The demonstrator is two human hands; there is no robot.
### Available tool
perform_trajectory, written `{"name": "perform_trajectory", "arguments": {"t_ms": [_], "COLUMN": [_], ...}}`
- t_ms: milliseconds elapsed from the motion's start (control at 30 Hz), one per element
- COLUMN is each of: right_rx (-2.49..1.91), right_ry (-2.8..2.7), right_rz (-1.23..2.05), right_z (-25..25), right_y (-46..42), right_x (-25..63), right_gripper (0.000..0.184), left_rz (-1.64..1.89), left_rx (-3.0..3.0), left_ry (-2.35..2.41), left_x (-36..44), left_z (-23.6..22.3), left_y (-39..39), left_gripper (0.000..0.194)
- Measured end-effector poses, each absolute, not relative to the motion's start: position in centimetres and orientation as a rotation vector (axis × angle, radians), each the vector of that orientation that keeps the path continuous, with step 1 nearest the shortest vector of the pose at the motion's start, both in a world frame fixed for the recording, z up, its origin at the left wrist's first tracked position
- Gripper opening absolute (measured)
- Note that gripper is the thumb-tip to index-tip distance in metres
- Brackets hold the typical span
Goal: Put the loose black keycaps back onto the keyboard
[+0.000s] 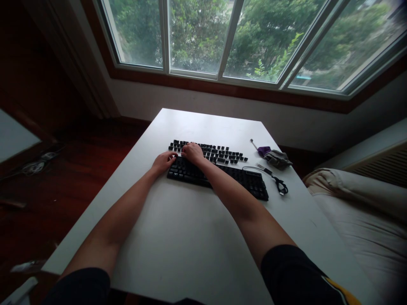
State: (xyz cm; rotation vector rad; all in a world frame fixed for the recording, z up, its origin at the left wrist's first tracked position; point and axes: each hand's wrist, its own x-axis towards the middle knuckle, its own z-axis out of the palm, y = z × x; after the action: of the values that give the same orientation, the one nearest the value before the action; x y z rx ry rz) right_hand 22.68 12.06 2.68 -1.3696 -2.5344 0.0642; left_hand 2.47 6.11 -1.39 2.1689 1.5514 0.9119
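A black keyboard lies on the white table, its middle partly hidden under my right forearm. My left hand is at its far left corner, with bent fingers and thumb closed at the edge. My right hand is above the far edge, left of the middle. Its fingers are curled together and point left; anything between them is too small to make out. Behind the keyboard, loose black keycaps stand in rough rows, some hidden by my right hand.
Right of the keyboard lie a coiled black cable, a wire-pronged tool, a grey and purple cloth and a small brush-like stick. A beige padded seat borders the white table on the right. A window is beyond.
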Motion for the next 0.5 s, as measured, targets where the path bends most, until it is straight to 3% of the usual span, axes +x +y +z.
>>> {"name": "perform_trajectory", "arguments": {"t_ms": [333,500], "right_rx": [-1.242,-1.125], "right_ry": [-2.438,-2.382], "right_rz": [0.164,0.371], "right_z": [3.3,3.5], "right_y": [11.1,8.7], "right_x": [24.0,26.7], "right_gripper": [0.016,0.014], "left_rz": [0.910,0.946], "left_rx": [2.178,2.179], "left_ry": [1.548,1.543], "left_x": [2.6,2.6], "left_z": [-1.3,-1.1], "left_y": [6.0,5.7], "left_gripper": [0.030,0.028]}}
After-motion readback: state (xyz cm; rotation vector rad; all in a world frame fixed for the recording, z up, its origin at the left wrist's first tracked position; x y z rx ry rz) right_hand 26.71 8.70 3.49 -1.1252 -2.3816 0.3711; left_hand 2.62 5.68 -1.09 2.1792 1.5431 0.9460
